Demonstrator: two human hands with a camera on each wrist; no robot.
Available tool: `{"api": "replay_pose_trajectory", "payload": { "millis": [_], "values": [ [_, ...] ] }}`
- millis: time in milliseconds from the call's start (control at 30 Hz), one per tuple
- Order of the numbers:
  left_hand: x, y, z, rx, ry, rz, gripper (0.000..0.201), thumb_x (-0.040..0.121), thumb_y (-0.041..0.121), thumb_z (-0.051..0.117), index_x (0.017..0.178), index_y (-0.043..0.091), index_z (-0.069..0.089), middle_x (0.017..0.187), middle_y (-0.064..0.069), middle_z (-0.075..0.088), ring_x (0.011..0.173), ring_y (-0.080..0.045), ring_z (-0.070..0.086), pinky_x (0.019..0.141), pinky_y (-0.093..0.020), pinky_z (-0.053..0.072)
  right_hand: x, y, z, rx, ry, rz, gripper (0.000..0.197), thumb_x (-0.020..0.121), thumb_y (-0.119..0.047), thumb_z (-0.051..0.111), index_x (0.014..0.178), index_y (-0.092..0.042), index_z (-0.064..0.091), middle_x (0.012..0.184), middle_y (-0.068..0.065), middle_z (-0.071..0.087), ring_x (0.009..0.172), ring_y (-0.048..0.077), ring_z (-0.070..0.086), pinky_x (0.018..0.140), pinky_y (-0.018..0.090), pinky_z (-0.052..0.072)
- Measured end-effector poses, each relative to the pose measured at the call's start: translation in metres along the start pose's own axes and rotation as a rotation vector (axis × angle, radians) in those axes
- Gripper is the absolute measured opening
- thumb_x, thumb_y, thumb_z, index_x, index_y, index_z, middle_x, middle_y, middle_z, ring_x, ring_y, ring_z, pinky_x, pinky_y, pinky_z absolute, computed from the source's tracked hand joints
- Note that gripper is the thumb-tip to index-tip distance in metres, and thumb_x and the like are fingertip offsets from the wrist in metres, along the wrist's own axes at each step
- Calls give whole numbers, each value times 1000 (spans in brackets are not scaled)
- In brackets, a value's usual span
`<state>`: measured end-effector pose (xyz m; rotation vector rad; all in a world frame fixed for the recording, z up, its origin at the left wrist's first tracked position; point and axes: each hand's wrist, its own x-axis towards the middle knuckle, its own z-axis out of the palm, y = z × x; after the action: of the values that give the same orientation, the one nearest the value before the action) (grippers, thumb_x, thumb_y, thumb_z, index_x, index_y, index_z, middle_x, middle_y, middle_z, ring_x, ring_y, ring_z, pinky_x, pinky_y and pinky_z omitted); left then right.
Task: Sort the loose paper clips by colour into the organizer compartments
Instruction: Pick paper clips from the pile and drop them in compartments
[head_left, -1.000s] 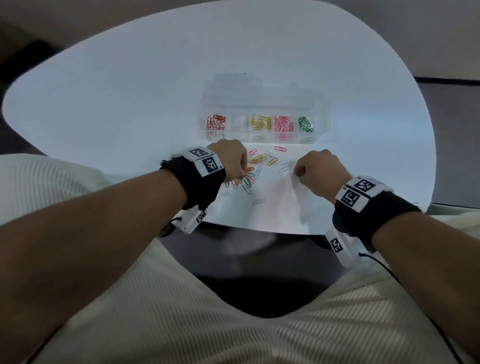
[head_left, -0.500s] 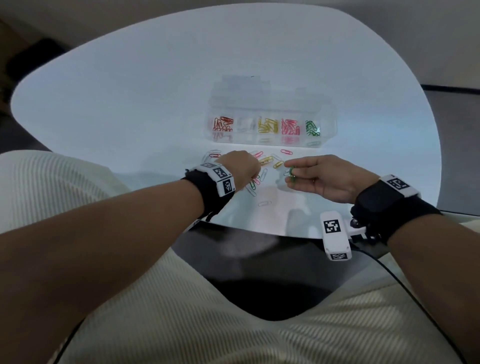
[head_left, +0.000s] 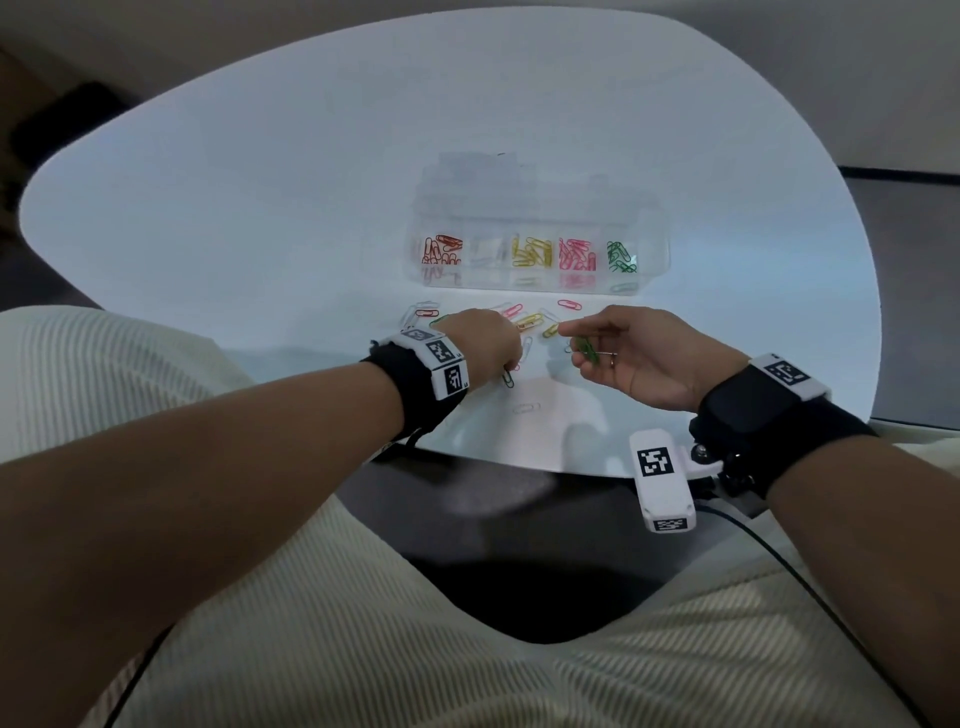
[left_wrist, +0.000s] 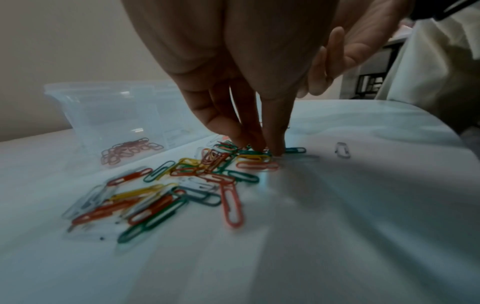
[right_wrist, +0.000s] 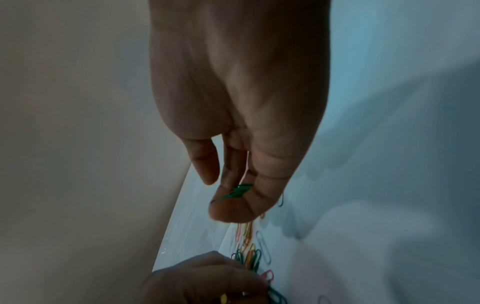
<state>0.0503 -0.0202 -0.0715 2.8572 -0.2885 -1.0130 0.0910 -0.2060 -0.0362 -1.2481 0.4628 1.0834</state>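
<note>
The clear organizer (head_left: 655, 244) stands mid-table, its compartments holding red, white, yellow, pink and green clips (head_left: 621, 257) from left to right. Loose mixed-colour paper clips (head_left: 530, 322) lie in front of it, seen close in the left wrist view as a pile (left_wrist: 182, 185). My left hand (head_left: 506, 370) points down into the pile, thumb and fingers pinching a green clip (left_wrist: 253, 152) on the table. My right hand (head_left: 582, 343) hovers right of the pile, palm turned inward, holding a few green clips (right_wrist: 237, 192) between thumb and fingers.
A single pale clip (head_left: 525, 408) lies apart near the table's front edge (head_left: 519, 460). The round white table (head_left: 311, 182) stretches bare behind and beside the organizer. My lap in ribbed cream cloth is just below the edge.
My right hand has lifted off the table and turned palm inward with green clips in it. My left hand has shifted slightly nearer, fingertips into the pile.
</note>
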Motion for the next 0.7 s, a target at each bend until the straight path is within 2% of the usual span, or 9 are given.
{"api": "replay_pose_trajectory", "payload": {
  "millis": [133,233,300,367,433,467,533,600,700],
  "values": [
    [-5,4,-4,226,9,98,22,92,7,46,98,3,66,99,-14,64,94,-32,63,68,-29,40,2,3,2,-109,20,23,26,96,-21,53,88,-1,68,68,5,59,57,16,51,47,20,45],
    [-8,9,-7,349,-18,121,23,93,3,42,103,0,63,102,-16,63,95,-33,62,68,-32,43,5,8,3,-166,55,55,28,96,-28,55,76,-9,61,61,0,45,50,13,37,41,20,30],
    [-8,10,-6,409,-23,148,19,92,6,48,104,0,62,102,-15,63,94,-33,63,64,-32,44,7,11,4,-252,107,44,29,96,-31,55,75,-11,56,58,-2,32,46,12,25,39,21,20],
    [-7,10,-3,429,-8,177,19,91,10,52,105,2,62,102,-14,64,94,-33,62,64,-34,46,8,13,7,-486,201,-17,29,96,-32,55,77,-10,58,56,-3,27,44,12,20,39,22,18],
    [-5,11,1,426,18,209,20,91,12,52,104,2,63,101,-13,65,95,-32,62,65,-35,49,10,17,10,-755,296,-122,29,94,-31,57,76,-9,63,54,-3,35,43,13,26,39,22,22],
    [-4,11,2,419,35,217,21,90,12,51,104,2,63,101,-13,65,95,-32,62,65,-35,49,13,19,12,-867,325,-191,29,93,-31,58,77,-8,65,55,-3,43,45,13,34,40,21,26],
    [-3,11,3,380,85,211,22,89,12,49,104,2,63,102,-13,65,96,-32,61,64,-34,46,20,25,14,-1046,353,-322,26,91,-33,62,80,-10,68,75,-3,64,64,12,53,53,23,39],
    [-4,8,3,253,148,172,21,88,15,51,102,4,60,100,-11,63,94,-30,60,63,-32,42,26,30,17,-1178,376,-391,16,89,-35,64,83,-21,69,98,-3,69,85,15,59,70,25,42],
    [-12,-5,-3,-86,302,46,10,83,26,52,83,16,50,83,-6,57,79,-27,55,63,-30,36,31,33,24,-1297,376,-432,10,89,-35,63,93,-31,71,102,-2,68,94,19,63,75,28,45]
  ]
}}
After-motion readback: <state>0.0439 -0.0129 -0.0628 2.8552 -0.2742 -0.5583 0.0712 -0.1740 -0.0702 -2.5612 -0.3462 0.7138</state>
